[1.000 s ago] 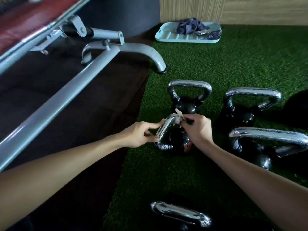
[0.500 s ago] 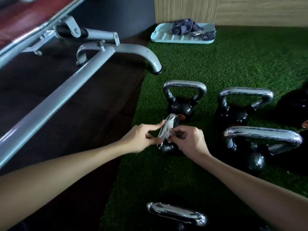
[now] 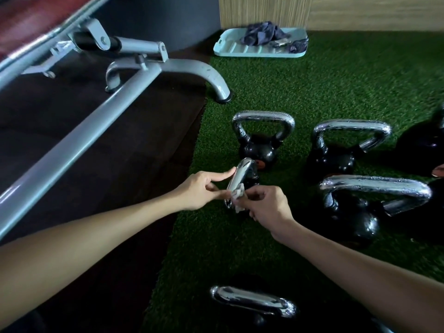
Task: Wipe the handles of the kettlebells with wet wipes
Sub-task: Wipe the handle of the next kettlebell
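Left hand (image 3: 199,188): index finger and thumb are stretched out, with both tips touching the left edge of the chrome handle (image 3: 240,174) on the small kettlebell (image 3: 252,177). The other fingers are folded toward the palm and hold nothing.

Right hand (image 3: 266,207): fingers are curled in tight, pinching a crumpled white wet wipe (image 3: 237,198) against the lower part of that same handle. That's just below the left index tip and right beside the left thumb. The kettlebell's black body sits between the 2 hands, mostly hidden behind the right fingers, so it's not clear whether it's standing straight or tipped.

Just beyond the fingertips is a second kettlebell (image 3: 262,150), upright on the green turf (image 3: 336,80). 2 more are off to the right of the right hand's knuckles: a medium one (image 3: 336,159) further back and a big one (image 3: 353,219) nearer. On the near side of both wrists, a fifth chrome handle (image 3: 252,300) pokes up at the bottom edge.

To the left of the left fingers there's dark rubber flooring (image 3: 96,164) with a grey bench frame (image 3: 96,111) across it. Far past the fingers, a pale blue tray (image 3: 230,49) holds a bunched dark cloth (image 3: 262,33).
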Available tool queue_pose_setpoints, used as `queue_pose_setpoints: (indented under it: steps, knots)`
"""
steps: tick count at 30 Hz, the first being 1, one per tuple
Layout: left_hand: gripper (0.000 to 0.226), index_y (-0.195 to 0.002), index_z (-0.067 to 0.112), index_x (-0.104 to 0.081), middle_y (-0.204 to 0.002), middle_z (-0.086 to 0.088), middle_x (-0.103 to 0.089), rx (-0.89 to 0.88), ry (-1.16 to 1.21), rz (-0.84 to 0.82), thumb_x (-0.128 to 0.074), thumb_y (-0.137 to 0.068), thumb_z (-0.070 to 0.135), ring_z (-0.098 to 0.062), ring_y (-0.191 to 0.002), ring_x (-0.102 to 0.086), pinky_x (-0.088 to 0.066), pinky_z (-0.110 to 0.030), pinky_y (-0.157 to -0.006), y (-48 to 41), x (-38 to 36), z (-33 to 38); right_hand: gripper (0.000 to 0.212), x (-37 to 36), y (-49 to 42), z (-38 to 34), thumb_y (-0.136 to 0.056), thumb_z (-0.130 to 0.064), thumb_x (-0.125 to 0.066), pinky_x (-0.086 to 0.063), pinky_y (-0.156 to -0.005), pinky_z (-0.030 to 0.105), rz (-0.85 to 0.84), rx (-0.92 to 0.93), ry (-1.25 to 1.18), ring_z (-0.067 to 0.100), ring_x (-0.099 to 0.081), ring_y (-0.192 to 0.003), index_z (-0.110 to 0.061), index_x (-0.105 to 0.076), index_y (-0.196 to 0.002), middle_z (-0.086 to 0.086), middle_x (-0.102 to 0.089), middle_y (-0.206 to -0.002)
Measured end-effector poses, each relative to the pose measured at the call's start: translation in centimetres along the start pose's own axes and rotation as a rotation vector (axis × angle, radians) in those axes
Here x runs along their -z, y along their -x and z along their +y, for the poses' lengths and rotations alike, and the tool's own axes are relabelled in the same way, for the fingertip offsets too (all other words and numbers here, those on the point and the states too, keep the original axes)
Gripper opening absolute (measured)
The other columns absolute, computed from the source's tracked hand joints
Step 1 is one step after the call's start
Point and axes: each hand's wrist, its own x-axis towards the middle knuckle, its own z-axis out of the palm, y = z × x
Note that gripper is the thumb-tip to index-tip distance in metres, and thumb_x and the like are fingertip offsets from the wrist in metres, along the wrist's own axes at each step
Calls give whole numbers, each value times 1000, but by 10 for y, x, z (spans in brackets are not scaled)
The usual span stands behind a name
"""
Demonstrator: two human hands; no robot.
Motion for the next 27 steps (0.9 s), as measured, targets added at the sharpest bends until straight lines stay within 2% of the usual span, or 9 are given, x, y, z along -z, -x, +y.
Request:
queue_pose_setpoints:
  steps: [10, 11, 12, 13, 15, 17, 19, 21, 27]
  knots:
    - [61, -146, 60, -35, -56, 7, -53, -12, -35, -7, -64, -94, 52, 1, -39, -39, -48, -36, -84, -9, 1, 15, 7, 5, 0, 21, -81, -13, -82, -40, -54, 5, 54, 207, 393, -14, -59, -65, -18, -81, -86, -21, -62, -65]
    - [61, -147, 61, -33, -64, 9, -61, -10, -51, -11, -63, -95, 53, -8, -47, -33, -49, -38, -94, -9, 0, 18, 9, 7, 0, 20, -81, -13, -82, -41, -56, 5, 61, 226, 396, -15, -59, -67, -19, -81, -87, -23, -61, -65]
    - [61, -147, 62, -32, -82, 9, -72, -5, -57, -14, -62, -95, 55, 14, -99, -36, -46, -39, -102, -10, 0, 21, 9, 8, 0, 19, -81, -13, -82, -41, -58, 5, 60, 246, 408, -14, -60, -68, -18, -81, -87, -23, -60, -66]
    - [61, -146, 64, -30, -111, 7, -74, 8, -68, -20, -61, -95, 57, 5, -112, -62, -43, -37, -105, -12, -1, 23, 7, 9, 0, 19, -81, -13, -82, -43, -59, 7, 52, 261, 431, -10, -60, -66, -17, -80, -85, -22, -59, -65]
    - [61, -145, 67, -29, -144, 1, -59, 36, -127, -17, -60, -93, 61, -14, -140, -47, -40, -33, -101, -15, 0, 30, 5, 12, 0, 19, -81, -11, -81, -52, -62, 20, 32, 243, 482, -1, -61, -65, -14, -78, -81, -14, -62, -68]
    - [60, -144, 67, -30, -143, -2, -60, 47, -203, 14, -60, -92, 62, -15, -131, -56, -47, -31, -93, -19, 0, 40, 4, 15, -2, 17, -81, -10, -79, -56, -63, 34, 32, 182, 505, 7, -61, -65, -13, -76, -80, -7, -63, -71]
    - [65, -146, 63, -31, -125, 3, -71, 31, -277, 47, -61, -89, 66, 3, -82, -68, -54, -27, -69, -20, -3, 53, 4, 19, -2, 16, -83, -11, -78, -52, -58, 29, 80, 101, 491, 7, -61, -65, -14, -76, -82, -6, -64, -73]
    - [77, -150, 57, -31, -96, 9, -77, -7, -377, 63, -67, -83, 68, 4, -45, -52, -46, -26, -49, -22, -9, 62, 4, 25, 3, 18, -84, -15, -77, -49, -55, 26, 158, 25, 473, 9, -63, -66, -17, -74, -81, -5, -67, -75]
    - [90, -156, 39, -30, -72, 10, -74, -6, -532, 48, -78, -82, 55, -3, -56, -61, -56, -29, -61, -27, -15, 66, 6, 42, 32, 27, -85, -18, -78, -56, -56, 33, 209, 20, 479, 9, -63, -67, -18, -73, -81, -6, -68, -75]
